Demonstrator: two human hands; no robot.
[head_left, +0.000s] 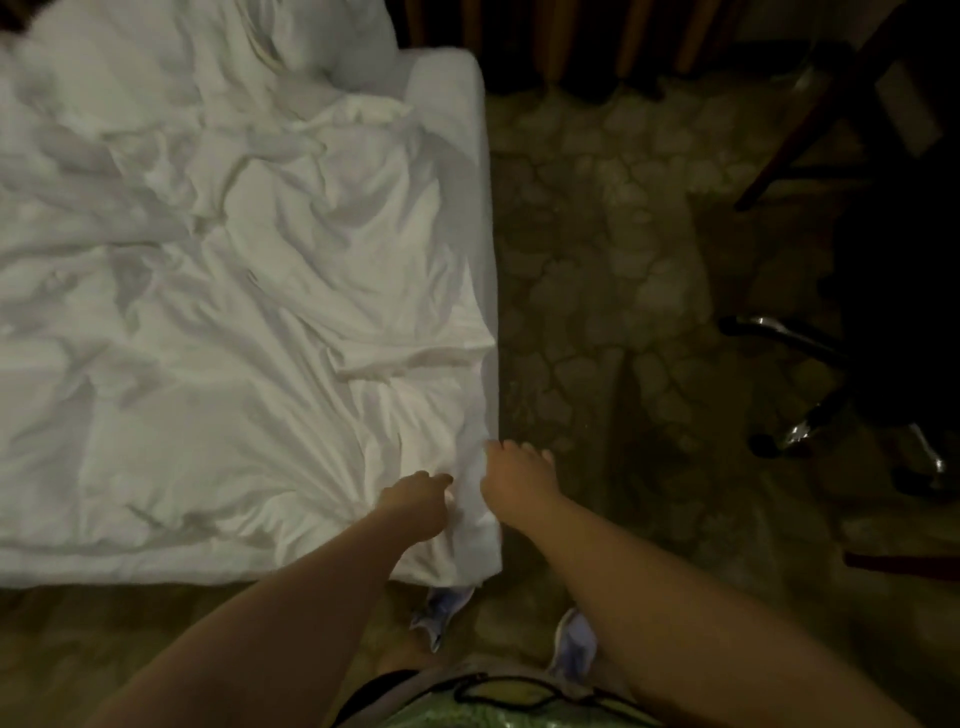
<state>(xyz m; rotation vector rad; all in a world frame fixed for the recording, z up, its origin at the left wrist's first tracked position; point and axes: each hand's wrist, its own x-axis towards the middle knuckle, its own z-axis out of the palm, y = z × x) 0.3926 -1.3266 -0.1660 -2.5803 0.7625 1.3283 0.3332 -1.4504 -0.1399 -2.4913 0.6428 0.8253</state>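
Note:
A rumpled white sheet covers the bed and hangs over its near right corner. My left hand grips a bunch of the sheet at that corner, and folds fan out from its fingers. My right hand is at the bed's right edge beside the same corner, fingers spread and touching the hanging fabric. A strip of white sheet shows between the two hands. A white pillow lies at the head of the bed, far from both hands.
Patterned dark carpet runs along the bed's right side. An office chair with a chrome wheeled base stands at the right. A wooden slatted wall is at the top. My shoes stand at the bed's foot.

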